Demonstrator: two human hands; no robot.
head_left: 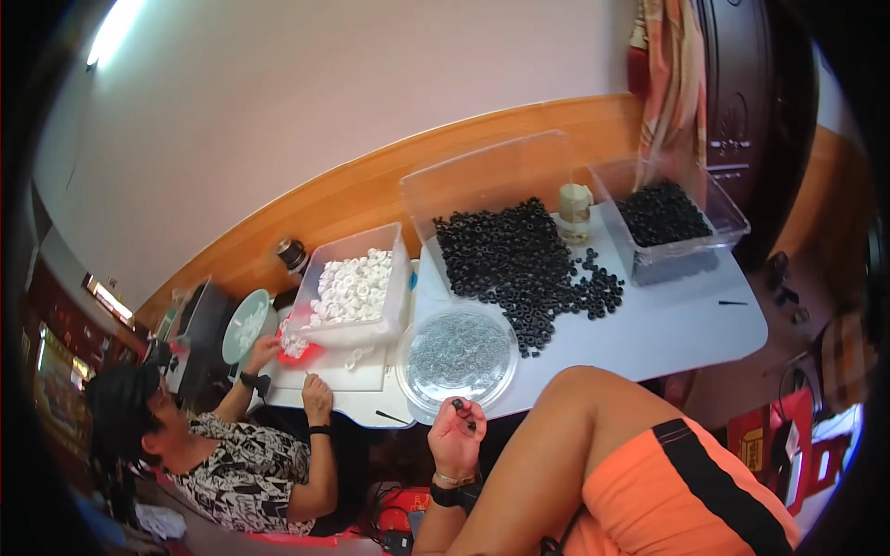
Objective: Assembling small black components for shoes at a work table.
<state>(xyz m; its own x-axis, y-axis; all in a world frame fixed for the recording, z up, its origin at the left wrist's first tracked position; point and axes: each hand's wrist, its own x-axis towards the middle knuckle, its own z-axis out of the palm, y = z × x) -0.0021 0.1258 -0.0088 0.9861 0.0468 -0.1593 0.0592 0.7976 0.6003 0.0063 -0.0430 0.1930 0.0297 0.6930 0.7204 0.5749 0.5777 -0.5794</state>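
My left hand (454,443), palm up with a dark band at the wrist, is raised just off the table's near edge. Its fingers are curled around small black rings; one black ring (458,405) shows at the fingertips, and another dark bit sits lower against the palm. Right beyond the hand is a round clear tray (404,375) filled with thin silvery metal pieces (461,350). Farther back, a heap of black rings (505,246) spills from a tipped clear bin (482,167) onto the white table (649,324). My right hand is out of view.
A co-worker (246,463) sits at left, hands by a red scoop (298,345) of white rings. A clear bin of white rings (352,287) stands beyond. At right are a jar (575,213), another bin of black pieces (663,213) and a thin black tool (732,303).
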